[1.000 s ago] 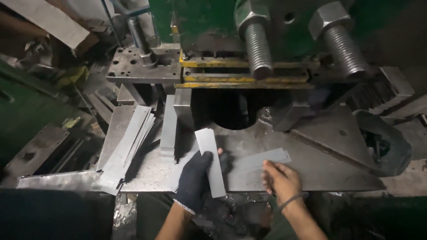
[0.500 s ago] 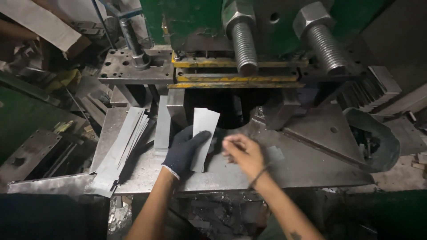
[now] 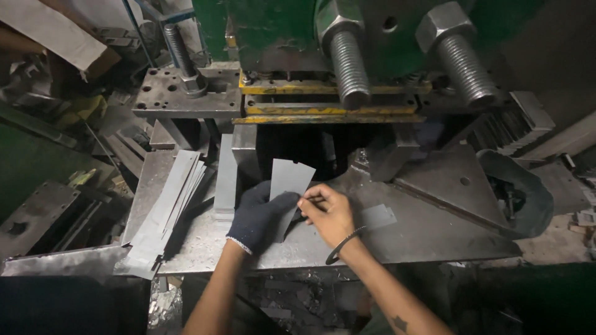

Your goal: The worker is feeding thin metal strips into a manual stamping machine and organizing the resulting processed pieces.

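Note:
My left hand (image 3: 259,216), in a dark knitted glove, grips a flat grey metal strip (image 3: 288,183) by its near end, the far end pointing toward the dark opening of the green press (image 3: 292,37). My bare right hand (image 3: 328,213), a bangle on its wrist, pinches the strip's right edge next to the glove. Both hands rest over the steel press table (image 3: 428,236). Another grey strip (image 3: 377,217) lies flat on the table just right of my right hand.
A stack of cut metal strips (image 3: 167,205) leans at the left of the table. Two large threaded bolts (image 3: 347,56) hang above the yellow-edged die plates (image 3: 323,111). A dark curved tub (image 3: 521,198) sits at the right. Scrap metal (image 3: 49,217) crowds the left side.
Both hands have moved the strip forward, toward the press opening. My right hand left the strip lying on the table and came over to the held strip's edge.

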